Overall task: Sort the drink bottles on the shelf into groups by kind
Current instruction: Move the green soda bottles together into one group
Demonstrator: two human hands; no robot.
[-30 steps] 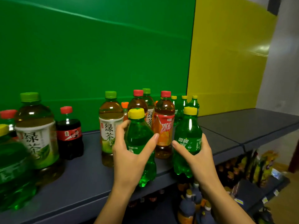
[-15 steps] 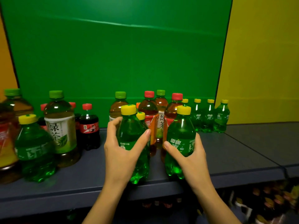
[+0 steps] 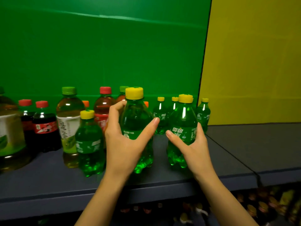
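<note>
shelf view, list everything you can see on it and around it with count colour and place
green soda bottles: six in view, green with yellow caps; one in each hand at the front, one front left, three in a row at the back right
cola bottles: two, dark with red caps, back left
green tea bottles: at least two, amber with green caps, left; one cut off by the left edge
red-capped tea bottle: one, brown, behind the left hand; others behind it too hidden to count
shelf: one, dark grey
backdrop panels: green, and yellow at right
lower shelf goods: blurred, uncountable
left hand: holds a green soda bottle
right hand: holds a green soda bottle
</note>
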